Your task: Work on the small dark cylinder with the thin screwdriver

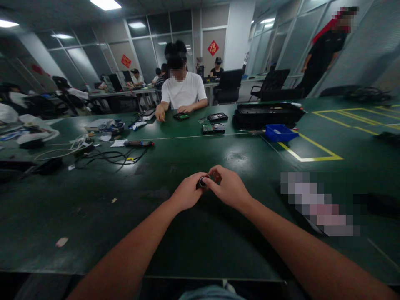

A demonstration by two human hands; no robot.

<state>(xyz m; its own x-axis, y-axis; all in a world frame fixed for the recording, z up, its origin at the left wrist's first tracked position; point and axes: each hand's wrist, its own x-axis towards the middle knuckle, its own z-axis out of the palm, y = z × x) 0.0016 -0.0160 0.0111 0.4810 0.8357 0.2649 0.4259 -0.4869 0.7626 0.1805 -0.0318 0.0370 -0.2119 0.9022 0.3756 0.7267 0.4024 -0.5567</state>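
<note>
Both hands meet over green table (pixel 125 225), near the middle of the view. Small dark round part (pixel 202 181), pale ring on its visible end, sits at left hand (pixel 188 192), between its thumb side and curled fingers. Left fingers closed around it, far side hidden by the hand. Right hand (pixel 231 188) comes in from the other side: thumb reaches across to the part's ringed end, looks to be touching it. Right index finger arches above and beyond the thumb, gap between them, so that hand is partly open, not wrapped round the part. Exact fingertip contact too small to tell.

Beyond the hands: green circuit-board unit (pixel 213 128), dark metal unit (pixel 218 117) just behind it. Long black tray (pixel 268 116) farther right, blue bin (pixel 279 133) in front of it, yellow tape (pixel 321 158) on the table beside the bin. Left side: dark pen-shaped tool (pixel 139 143), black cables (pixel 108 157), pale cable (pixel 67 151), scrap (pixel 61 242) nearer the left forearm. Pixelated object (pixel 318 206) right of the right hand. Across the table, person in white shirt (pixel 184 93), one hand at another green board (pixel 181 117).
</note>
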